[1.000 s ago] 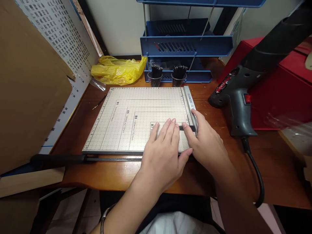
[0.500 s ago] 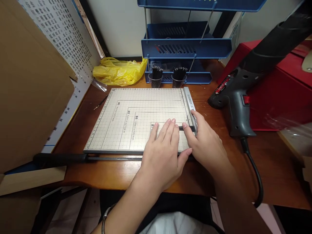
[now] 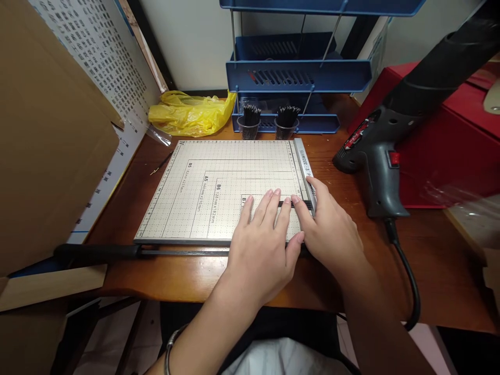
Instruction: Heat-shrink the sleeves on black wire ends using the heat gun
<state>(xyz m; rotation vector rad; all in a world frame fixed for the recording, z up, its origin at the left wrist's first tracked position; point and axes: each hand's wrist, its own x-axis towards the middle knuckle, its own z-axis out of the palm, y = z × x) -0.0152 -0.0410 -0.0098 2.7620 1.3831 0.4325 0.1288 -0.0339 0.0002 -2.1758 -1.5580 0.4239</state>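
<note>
A paper cutter (image 3: 219, 208) with a printed grid lies on the desk, its black-handled blade arm (image 3: 97, 252) down along the near edge. Several thin black wires (image 3: 299, 204) lie side by side on the board, near the metal guide on its right. My left hand (image 3: 260, 239) is flat on the board with fingers spread, partly covering the wires. My right hand (image 3: 332, 224) rests at the board's right end. Its thumb tip touches the wires and its index finger lies on the guide, apart from the thumb; its other fingers are hidden.
Two clear cups (image 3: 249, 127) of black wires stand behind the cutter, before a blue tray rack (image 3: 297, 75). A yellow plastic bag (image 3: 191, 114) lies at back left. Cardboard (image 3: 50, 130) rises on the left. To the right are a heat gun (image 3: 385, 151) and a red box (image 3: 425, 177).
My left thumb has drawn slightly left, away from my right hand. The left fingers have shifted a little, uncovering more of the wires. My right hand stays almost still.
</note>
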